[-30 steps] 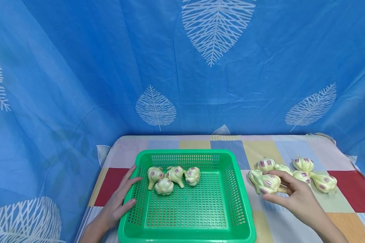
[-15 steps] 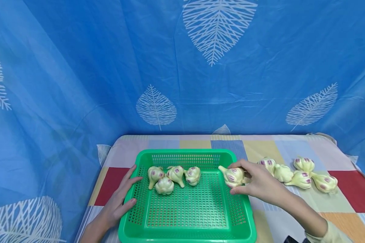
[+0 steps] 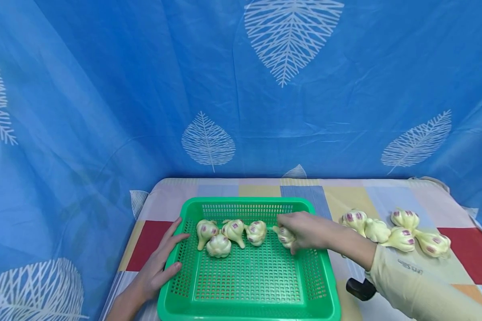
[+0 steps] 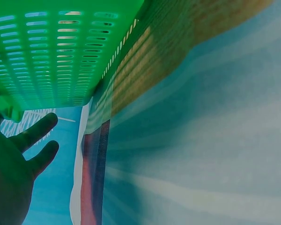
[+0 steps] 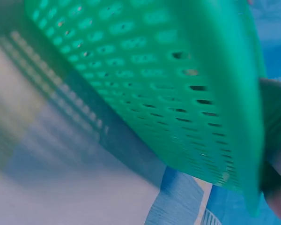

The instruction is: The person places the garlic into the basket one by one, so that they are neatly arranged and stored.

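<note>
In the head view my right hand [image 3: 307, 229] reaches over the right rim of a green plastic basket [image 3: 249, 307] and grips a garlic bulb [image 3: 284, 236] inside it. That bulb is partly hidden by the fingers. To its left, several pale garlic bulbs with purple marks, among them a front one [image 3: 218, 246], lie on the basket floor. My left hand [image 3: 154, 267] rests at the basket's left rim with its fingers extended. The left wrist view shows fingers [image 4: 40, 133] spread beside the basket's outer wall [image 4: 51, 51]. In the right wrist view the basket wall [image 5: 145, 84] covers most of the hand.
Several more garlic bulbs, one of them at the far right [image 3: 433, 243], lie on the patchwork tablecloth [image 3: 413, 272] right of the basket. A black object [image 3: 360, 290] shows under the right sleeve. A blue leaf-print curtain [image 3: 261, 142] hangs behind the table.
My right hand has carried a garlic bulb leftward from the group on the cloth, over the rim and down into the basket. The left hand has stayed at the rim.
</note>
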### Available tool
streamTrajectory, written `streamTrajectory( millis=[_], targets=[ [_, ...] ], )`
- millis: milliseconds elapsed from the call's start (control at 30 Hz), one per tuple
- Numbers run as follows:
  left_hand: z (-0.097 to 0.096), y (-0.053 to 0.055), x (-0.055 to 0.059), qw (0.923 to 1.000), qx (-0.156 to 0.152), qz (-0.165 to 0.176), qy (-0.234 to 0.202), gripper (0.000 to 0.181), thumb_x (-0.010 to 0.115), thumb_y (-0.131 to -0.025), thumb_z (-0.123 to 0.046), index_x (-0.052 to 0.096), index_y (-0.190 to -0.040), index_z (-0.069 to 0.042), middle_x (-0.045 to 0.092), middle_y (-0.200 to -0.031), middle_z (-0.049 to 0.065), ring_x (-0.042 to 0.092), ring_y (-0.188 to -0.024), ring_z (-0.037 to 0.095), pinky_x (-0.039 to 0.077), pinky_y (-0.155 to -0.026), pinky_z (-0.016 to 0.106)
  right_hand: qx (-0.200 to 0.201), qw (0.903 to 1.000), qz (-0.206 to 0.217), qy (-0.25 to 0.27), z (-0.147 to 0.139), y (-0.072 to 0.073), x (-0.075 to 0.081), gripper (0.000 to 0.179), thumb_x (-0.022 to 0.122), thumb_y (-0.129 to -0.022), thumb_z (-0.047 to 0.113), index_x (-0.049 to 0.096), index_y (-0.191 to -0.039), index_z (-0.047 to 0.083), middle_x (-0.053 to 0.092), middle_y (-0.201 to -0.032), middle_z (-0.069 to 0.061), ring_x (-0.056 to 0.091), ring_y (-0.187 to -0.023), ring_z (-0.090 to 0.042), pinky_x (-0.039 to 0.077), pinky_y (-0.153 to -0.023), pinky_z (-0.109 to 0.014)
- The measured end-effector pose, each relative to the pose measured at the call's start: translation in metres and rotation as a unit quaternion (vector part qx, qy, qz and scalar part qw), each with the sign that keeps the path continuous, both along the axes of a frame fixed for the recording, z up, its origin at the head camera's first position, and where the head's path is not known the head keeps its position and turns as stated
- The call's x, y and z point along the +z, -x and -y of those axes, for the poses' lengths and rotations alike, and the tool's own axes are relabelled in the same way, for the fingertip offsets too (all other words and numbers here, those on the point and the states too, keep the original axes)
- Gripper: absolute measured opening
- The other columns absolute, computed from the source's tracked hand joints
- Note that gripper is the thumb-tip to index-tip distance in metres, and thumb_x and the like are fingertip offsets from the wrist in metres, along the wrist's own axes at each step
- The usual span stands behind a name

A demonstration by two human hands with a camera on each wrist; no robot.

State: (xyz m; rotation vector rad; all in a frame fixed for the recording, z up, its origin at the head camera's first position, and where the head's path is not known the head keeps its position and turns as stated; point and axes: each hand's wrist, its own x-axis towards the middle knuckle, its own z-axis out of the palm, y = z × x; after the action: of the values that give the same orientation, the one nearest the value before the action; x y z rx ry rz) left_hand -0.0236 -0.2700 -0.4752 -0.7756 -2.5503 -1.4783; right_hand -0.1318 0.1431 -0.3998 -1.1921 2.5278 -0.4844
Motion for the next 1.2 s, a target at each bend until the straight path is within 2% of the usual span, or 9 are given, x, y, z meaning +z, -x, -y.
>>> streamTrajectory(
  millis=[167,267,433,567,733,900,1067,1200],
  targets=[
    [-0.001,-0.001,0.000,0.9999,-0.005,-0.001,-0.009,0.064,0.054,-0.088,-0.012,0.041,-0.149,-0.002,0.012,-0.167,0.011,0.021,-0.147,0.013,0.055,-0.089,0.035,0.040,0.9964,-0.042,-0.061,0.009,0.006,-0.006,0.043,0.089,-0.072,0.011,0.052,-0.093,0.021,0.048,-0.081,0.014,0.046,-0.065,-0.006,0.043,-0.056,-0.025],
    [-0.002,-0.001,0.000,0.9999,-0.003,0.003,-0.010,0.063,0.053,-0.088,-0.012,0.041,-0.150,-0.002,0.011,-0.167,0.010,0.020,-0.147,0.013,0.055,-0.090,0.035,0.069,0.9910,-0.082,-0.079,0.013,0.008,-0.009,0.038,0.087,-0.078,0.013,0.053,-0.092,0.020,0.049,-0.081,0.013,0.047,-0.068,-0.007,0.042,-0.060,-0.028],
    [-0.004,-0.001,-0.001,1.0000,0.001,0.002,-0.006,0.063,0.053,-0.088,-0.013,0.042,-0.149,-0.003,0.012,-0.167,0.009,0.021,-0.147,0.012,0.055,-0.089,0.035,0.088,0.9848,-0.119,-0.091,0.013,0.009,-0.013,0.040,0.089,-0.077,0.016,0.059,-0.103,0.017,0.058,-0.091,0.008,0.057,-0.083,-0.011,0.050,-0.069,-0.030],
    [-0.004,-0.001,-0.001,1.0000,0.000,0.000,-0.005,0.063,0.053,-0.088,-0.013,0.042,-0.149,-0.003,0.012,-0.167,0.010,0.021,-0.147,0.013,0.055,-0.089,0.035,0.090,0.9832,-0.134,-0.085,0.010,0.006,-0.011,0.053,0.091,-0.075,0.019,0.062,-0.119,0.011,0.065,-0.110,-0.002,0.063,-0.102,-0.019,0.054,-0.083,-0.035],
    [-0.004,-0.001,-0.001,1.0000,0.001,-0.002,-0.002,0.063,0.054,-0.088,-0.012,0.042,-0.149,-0.003,0.013,-0.166,0.010,0.022,-0.146,0.013,0.055,-0.089,0.036,0.080,0.9849,-0.141,-0.061,0.000,0.002,0.001,0.062,0.089,-0.078,0.022,0.061,-0.130,0.006,0.063,-0.128,-0.011,0.059,-0.120,-0.029,0.051,-0.097,-0.043],
    [-0.004,-0.002,-0.002,1.0000,0.002,-0.006,-0.001,0.063,0.054,-0.087,-0.011,0.042,-0.149,-0.002,0.013,-0.166,0.010,0.022,-0.146,0.013,0.055,-0.090,0.035,0.061,0.9859,-0.154,-0.026,-0.019,-0.003,0.013,0.060,0.086,-0.081,0.027,0.061,-0.131,0.005,0.061,-0.131,-0.013,0.058,-0.122,-0.031,0.051,-0.096,-0.044],
    [-0.003,-0.002,-0.002,1.0000,-0.002,-0.002,-0.003,0.063,0.054,-0.088,-0.011,0.042,-0.149,-0.002,0.012,-0.166,0.011,0.021,-0.146,0.012,0.055,-0.089,0.035,0.001,0.9807,-0.195,0.010,-0.048,-0.007,0.021,0.056,0.081,-0.086,0.035,0.063,-0.130,0.006,0.062,-0.131,-0.012,0.061,-0.119,-0.031,0.054,-0.090,-0.046],
    [-0.002,-0.001,-0.001,1.0000,0.000,0.003,-0.002,0.062,0.054,-0.088,-0.011,0.042,-0.149,-0.002,0.011,-0.167,0.010,0.020,-0.146,0.011,0.055,-0.088,0.035,-0.055,0.9771,-0.204,0.021,-0.070,-0.010,0.018,0.058,0.076,-0.090,0.039,0.062,-0.134,0.003,0.059,-0.137,-0.016,0.056,-0.126,-0.037,0.052,-0.091,-0.052]
  ],
)
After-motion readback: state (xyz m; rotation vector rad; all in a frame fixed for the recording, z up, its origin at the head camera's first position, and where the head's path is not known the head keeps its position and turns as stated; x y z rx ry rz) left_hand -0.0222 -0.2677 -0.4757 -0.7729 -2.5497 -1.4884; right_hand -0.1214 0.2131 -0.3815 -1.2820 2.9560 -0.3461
